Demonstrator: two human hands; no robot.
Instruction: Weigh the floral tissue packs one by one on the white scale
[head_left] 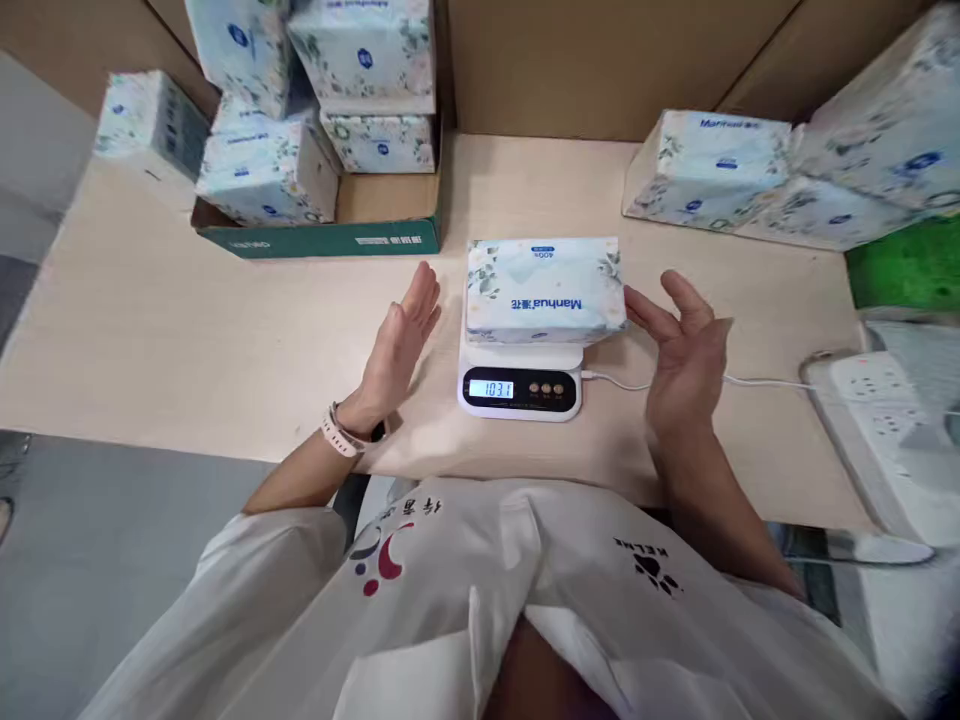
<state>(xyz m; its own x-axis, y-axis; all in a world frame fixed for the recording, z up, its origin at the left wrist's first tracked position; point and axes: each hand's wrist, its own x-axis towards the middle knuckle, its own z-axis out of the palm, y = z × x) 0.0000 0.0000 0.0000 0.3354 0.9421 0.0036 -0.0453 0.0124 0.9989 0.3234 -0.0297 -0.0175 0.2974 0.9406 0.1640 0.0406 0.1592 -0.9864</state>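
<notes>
A floral tissue pack (pixel 544 285) with blue lettering lies on a white digital scale (pixel 520 400), covering most of its platform. The scale's lit display reads 1031, or 103.1; a decimal point is hard to make out. To the left of the scale is my left hand (pixel 397 350), fingers stretched out and holding nothing. My right hand (pixel 684 350) is open at the pack's right side, palm turned up and inward. Its fingertips are close to the pack's edge; whether they touch it I cannot tell.
A green cardboard tray (pixel 322 241) at the back left holds several tissue packs, with another pack (pixel 150 135) beside it. More packs (pixel 709 165) stand at the back right. A white cable (pixel 622 384) runs from the scale toward a power strip (pixel 874 385). Cardboard (pixel 555 70) borders the table's back.
</notes>
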